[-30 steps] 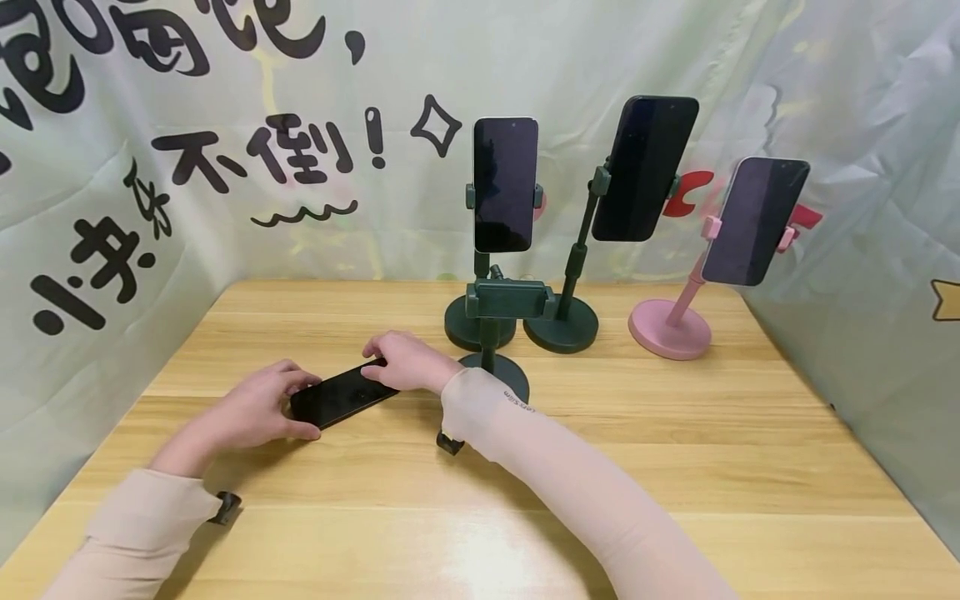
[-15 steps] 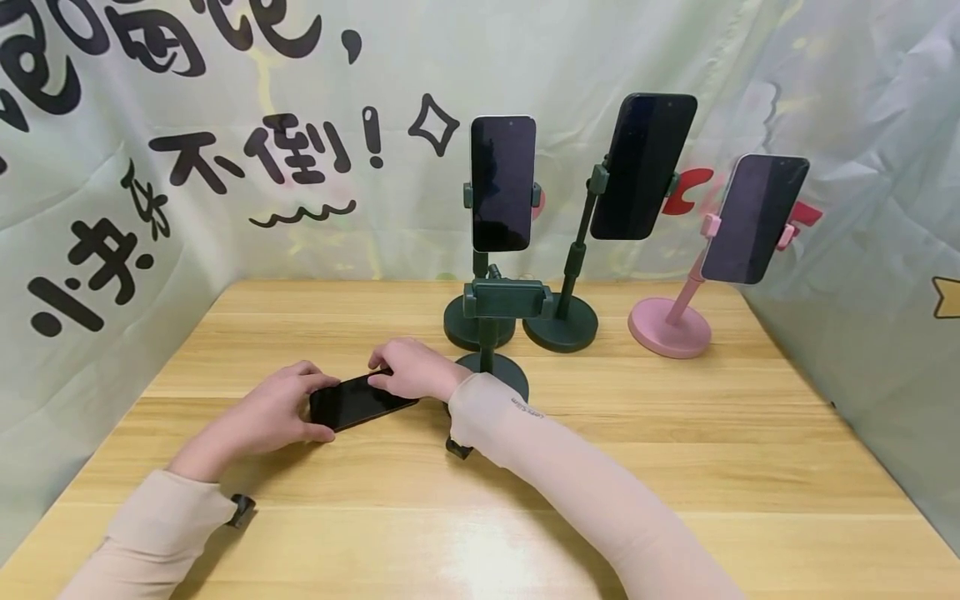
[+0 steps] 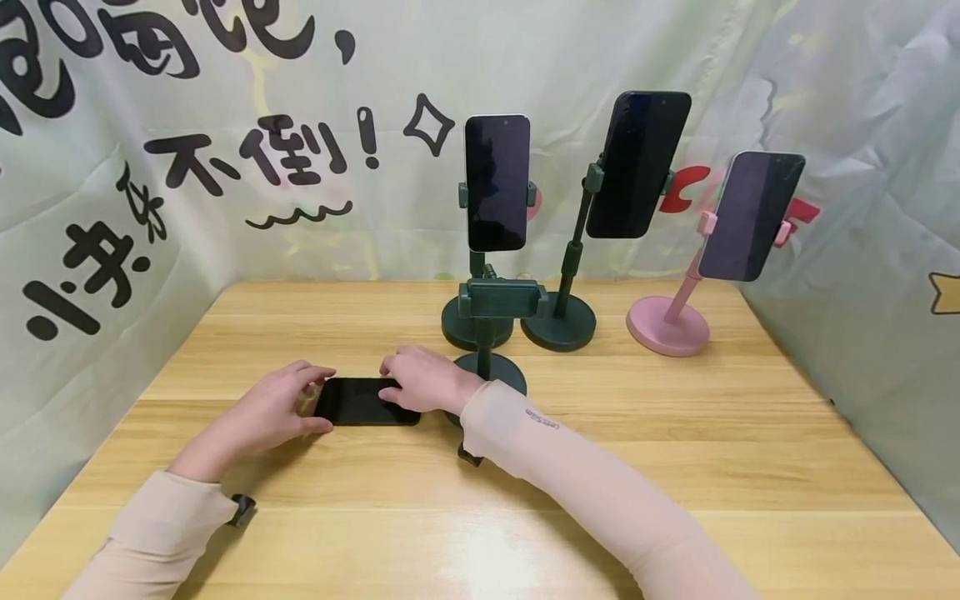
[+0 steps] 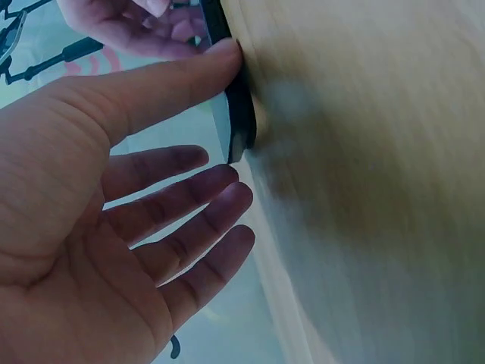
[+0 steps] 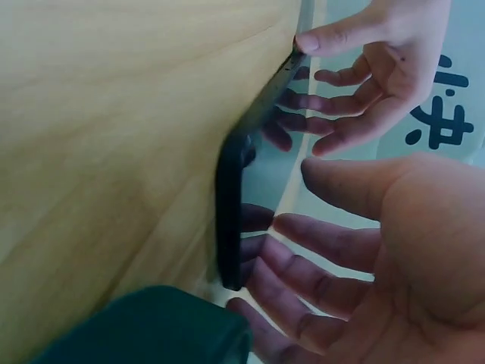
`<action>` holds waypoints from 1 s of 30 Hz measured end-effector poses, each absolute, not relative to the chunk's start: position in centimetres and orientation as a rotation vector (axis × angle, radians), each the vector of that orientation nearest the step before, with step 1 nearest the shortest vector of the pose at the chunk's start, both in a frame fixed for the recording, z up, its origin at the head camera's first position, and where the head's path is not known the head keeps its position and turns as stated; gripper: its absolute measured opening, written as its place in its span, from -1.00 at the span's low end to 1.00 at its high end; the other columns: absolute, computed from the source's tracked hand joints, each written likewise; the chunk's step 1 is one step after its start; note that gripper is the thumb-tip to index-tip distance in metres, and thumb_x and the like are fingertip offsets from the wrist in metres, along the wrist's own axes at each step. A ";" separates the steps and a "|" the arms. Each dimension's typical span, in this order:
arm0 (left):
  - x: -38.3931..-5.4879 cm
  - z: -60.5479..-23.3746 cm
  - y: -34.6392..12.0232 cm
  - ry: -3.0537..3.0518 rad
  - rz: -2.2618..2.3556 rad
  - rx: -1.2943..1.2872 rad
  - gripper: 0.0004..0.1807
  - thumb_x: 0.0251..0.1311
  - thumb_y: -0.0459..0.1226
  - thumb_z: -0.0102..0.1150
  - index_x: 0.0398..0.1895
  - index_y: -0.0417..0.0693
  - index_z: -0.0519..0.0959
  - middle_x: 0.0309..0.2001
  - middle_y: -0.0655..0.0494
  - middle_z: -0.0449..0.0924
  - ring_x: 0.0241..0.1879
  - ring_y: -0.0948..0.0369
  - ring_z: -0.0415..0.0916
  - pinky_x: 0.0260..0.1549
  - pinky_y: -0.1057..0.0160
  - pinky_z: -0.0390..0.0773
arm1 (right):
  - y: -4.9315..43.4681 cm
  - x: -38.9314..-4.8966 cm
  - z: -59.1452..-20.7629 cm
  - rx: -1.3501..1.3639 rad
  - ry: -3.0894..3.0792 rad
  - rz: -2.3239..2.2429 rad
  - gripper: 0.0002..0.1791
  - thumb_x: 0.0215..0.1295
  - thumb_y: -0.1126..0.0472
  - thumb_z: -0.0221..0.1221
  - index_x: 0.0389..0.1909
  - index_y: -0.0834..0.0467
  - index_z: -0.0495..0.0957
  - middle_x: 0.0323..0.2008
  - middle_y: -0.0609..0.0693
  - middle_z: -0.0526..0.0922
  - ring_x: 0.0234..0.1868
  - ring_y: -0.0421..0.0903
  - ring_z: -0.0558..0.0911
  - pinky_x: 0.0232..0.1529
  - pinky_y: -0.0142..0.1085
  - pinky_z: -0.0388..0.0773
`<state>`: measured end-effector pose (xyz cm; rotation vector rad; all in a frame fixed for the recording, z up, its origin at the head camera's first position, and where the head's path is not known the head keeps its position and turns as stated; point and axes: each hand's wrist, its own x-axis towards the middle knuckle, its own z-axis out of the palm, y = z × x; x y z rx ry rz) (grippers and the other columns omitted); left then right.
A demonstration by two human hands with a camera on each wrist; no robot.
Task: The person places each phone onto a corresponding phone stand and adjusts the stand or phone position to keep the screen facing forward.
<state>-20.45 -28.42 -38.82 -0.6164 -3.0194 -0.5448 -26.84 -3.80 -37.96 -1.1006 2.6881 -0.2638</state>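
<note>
A black phone [image 3: 360, 404] lies flat on the wooden table, long side crosswise, its glossy face up. My left hand [image 3: 273, 410] is at its left end. In the left wrist view, the left thumb [image 4: 178, 87] rests on the phone's edge while the other fingers are spread and loosely extended. Over the right end is my right hand [image 3: 426, 379], its thumb above the glossy face. The right wrist view shows relaxed right fingers [image 5: 318, 280] close along the phone [image 5: 229, 205], with the thumb apart from it. Just behind the right wrist stands a dark green phone stand [image 3: 501, 298] with a vacant clamp.
Two dark green stands at the back hold upright phones, one black-screened phone [image 3: 497, 183] and another tilted phone [image 3: 637, 165]. Right of them a pink stand [image 3: 669, 325] holds a third phone [image 3: 752, 217]. A printed cloth [image 3: 315, 233] hangs behind the wooden table [image 3: 480, 533].
The phone has slid to the right with both hands and turned from slanted to straight crosswise. The left fingers have loosened around its end; the right hand has shifted right and slightly nearer.
</note>
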 end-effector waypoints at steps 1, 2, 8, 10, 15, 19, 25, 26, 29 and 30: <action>-20.5 -38.9 -28.4 -3.015 -0.546 -0.613 -0.19 0.05 -0.15 0.70 0.33 -0.30 0.57 0.09 -0.15 0.69 0.02 -0.07 0.67 0.12 -0.22 0.66 | -3.7 -26.7 -37.9 -1.101 2.682 -0.250 -0.50 0.63 -0.07 0.19 0.42 0.08 0.58 0.27 0.01 0.68 0.20 -0.10 0.68 0.26 -0.31 0.62; -20.5 -38.9 -28.5 -3.013 -0.547 -0.612 -0.20 0.06 -0.16 0.70 0.33 -0.31 0.57 0.07 -0.13 0.69 -0.01 -0.04 0.68 0.10 -0.20 0.67 | -3.6 -26.6 -37.9 -1.100 2.676 -0.240 -0.50 0.63 -0.07 0.18 0.42 0.08 0.58 0.26 0.02 0.67 0.19 -0.10 0.69 0.24 -0.31 0.63; -20.8 -39.1 -28.5 -3.024 -0.604 -0.604 -0.28 0.10 -0.21 0.66 0.27 -0.38 0.59 -0.14 0.01 0.72 -0.22 0.18 0.69 -0.13 0.04 0.71 | -3.1 -26.1 -37.8 -1.104 2.647 -0.234 -0.55 0.63 -0.08 0.19 0.32 0.09 0.64 0.12 0.02 0.69 0.00 -0.15 0.64 0.01 -0.35 0.59; -20.9 -39.2 -28.5 -3.033 -0.623 -0.586 -0.31 0.10 -0.22 0.66 0.22 -0.42 0.60 -0.22 0.04 0.72 -0.26 0.22 0.67 -0.18 0.10 0.70 | -3.0 -26.0 -37.8 -1.112 2.643 -0.236 -0.59 0.62 -0.07 0.19 0.24 0.09 0.68 0.03 0.00 0.69 -0.09 -0.16 0.59 -0.07 -0.36 0.53; -21.2 -39.3 -28.5 -3.057 -0.624 -0.543 -0.48 0.13 -0.21 0.63 0.05 -0.38 0.68 -0.33 0.12 0.66 -0.33 0.26 0.58 -0.26 0.19 0.62 | -2.9 -25.9 -37.7 -1.107 2.628 -0.245 -0.69 0.62 -0.07 0.19 0.00 0.09 0.70 -0.23 -0.06 0.62 -0.25 -0.17 0.53 -0.23 -0.38 0.43; -21.5 -39.3 -28.2 -3.060 -0.623 -0.534 -0.60 0.15 -0.21 0.60 -0.04 -0.28 0.73 -0.37 0.16 0.64 -0.36 0.27 0.52 -0.30 0.26 0.54 | -2.9 -26.1 -37.7 -1.087 2.613 -0.268 -0.70 0.62 -0.06 0.19 -0.13 0.09 0.68 -0.35 -0.08 0.59 -0.35 -0.17 0.53 -0.30 -0.39 0.41; -22.0 -39.2 -27.7 -3.056 -0.618 -0.553 -0.65 0.17 -0.24 0.58 -0.07 -0.25 0.74 -0.40 0.19 0.63 -0.37 0.26 0.52 -0.33 0.28 0.53 | -3.1 -26.7 -37.7 -1.061 2.597 -0.325 -0.69 0.62 -0.05 0.20 -0.14 0.12 0.69 -0.39 -0.08 0.60 -0.37 -0.17 0.56 -0.29 -0.40 0.43; -22.0 -39.2 -27.6 -3.057 -0.619 -0.551 -0.66 0.18 -0.24 0.58 -0.07 -0.25 0.74 -0.40 0.19 0.63 -0.38 0.26 0.52 -0.33 0.28 0.53 | -3.1 -26.8 -37.7 -1.057 2.598 -0.332 -0.69 0.62 -0.05 0.20 -0.15 0.12 0.69 -0.40 -0.09 0.59 -0.37 -0.17 0.55 -0.28 -0.41 0.43; -22.2 -39.2 -27.4 -3.055 -0.623 -0.559 -0.68 0.18 -0.24 0.58 -0.08 -0.24 0.74 -0.41 0.20 0.62 -0.38 0.28 0.50 -0.34 0.30 0.52 | -3.3 -27.0 -37.9 -1.035 2.602 -0.374 -0.67 0.61 -0.08 0.21 -0.19 0.12 0.68 -0.42 -0.08 0.55 -0.38 -0.16 0.53 -0.29 -0.41 0.41; -22.2 -39.2 -27.3 -3.053 -0.627 -0.564 -0.69 0.18 -0.24 0.58 -0.09 -0.23 0.75 -0.41 0.20 0.62 -0.38 0.29 0.50 -0.35 0.30 0.51 | -3.3 -27.1 -37.9 -1.026 2.606 -0.389 -0.66 0.60 -0.09 0.22 -0.20 0.12 0.68 -0.41 -0.08 0.54 -0.38 -0.16 0.52 -0.29 -0.41 0.40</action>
